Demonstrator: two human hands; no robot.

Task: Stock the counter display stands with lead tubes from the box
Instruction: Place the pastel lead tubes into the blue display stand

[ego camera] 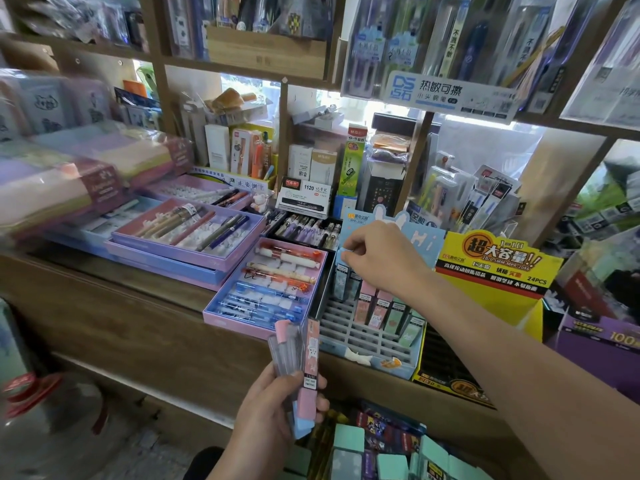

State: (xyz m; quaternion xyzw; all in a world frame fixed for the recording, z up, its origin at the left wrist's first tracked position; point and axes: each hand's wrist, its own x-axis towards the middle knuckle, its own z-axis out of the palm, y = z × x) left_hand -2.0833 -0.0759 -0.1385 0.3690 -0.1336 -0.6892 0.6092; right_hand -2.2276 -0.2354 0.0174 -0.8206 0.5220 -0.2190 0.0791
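My left hand point(273, 407) grips a small bunch of lead tubes point(298, 355) with pink and blue caps, held upright in front of the counter edge. My right hand point(377, 254) pinches the blue cap of one lead tube point(341, 252) at the back left of the blue display stand point(367, 337). That stand has a grey slotted grid, with several pink and green tubes standing in its rear and right slots. Below the counter, the box of lead tubes point(377, 455) shows teal and purple packs.
A yellow lead display stand point(498, 268) sits right of the blue one. Pink and blue pen trays point(266, 289) lie to the left. A purple box point(599, 344) stands at the right. Shelves of packaged pens hang above.
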